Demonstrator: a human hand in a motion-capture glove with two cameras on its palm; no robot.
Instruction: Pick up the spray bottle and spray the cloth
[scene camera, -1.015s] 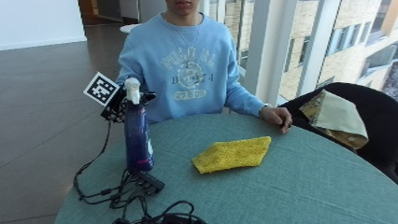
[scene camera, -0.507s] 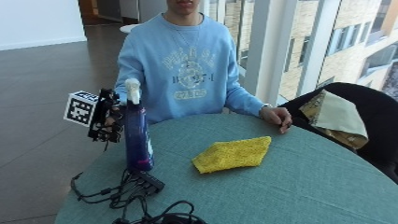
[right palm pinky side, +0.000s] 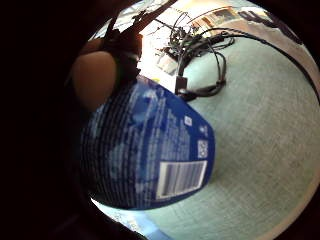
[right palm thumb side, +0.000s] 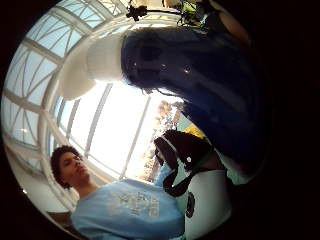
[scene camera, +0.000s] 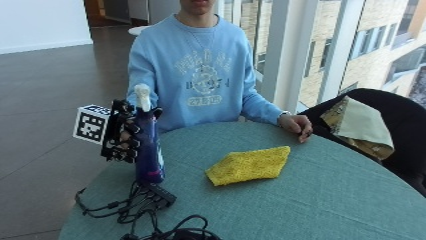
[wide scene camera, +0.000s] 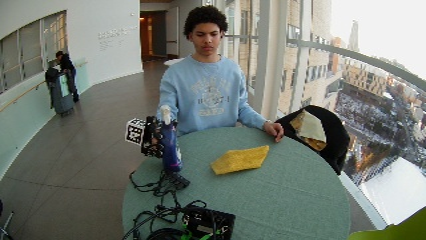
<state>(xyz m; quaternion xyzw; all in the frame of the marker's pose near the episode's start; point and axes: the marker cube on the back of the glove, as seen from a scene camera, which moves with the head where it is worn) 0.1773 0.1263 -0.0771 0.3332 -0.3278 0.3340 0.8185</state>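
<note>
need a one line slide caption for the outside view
Gloved right hand grips a blue spray bottle standing on the round green table, beside a yellow cloth.

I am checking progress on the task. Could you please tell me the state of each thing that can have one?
Spray bottle: upright, base at or just above the table, gripped round its body.
Right hand: fingers curled round the spray bottle.
Yellow cloth: lying folded on the table, apart from the bottle, untouched.
Bare hand: resting on the table edge, holding nothing.

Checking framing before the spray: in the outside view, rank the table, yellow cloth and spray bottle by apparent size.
1. table
2. yellow cloth and spray bottle: similar, unsure.
</note>
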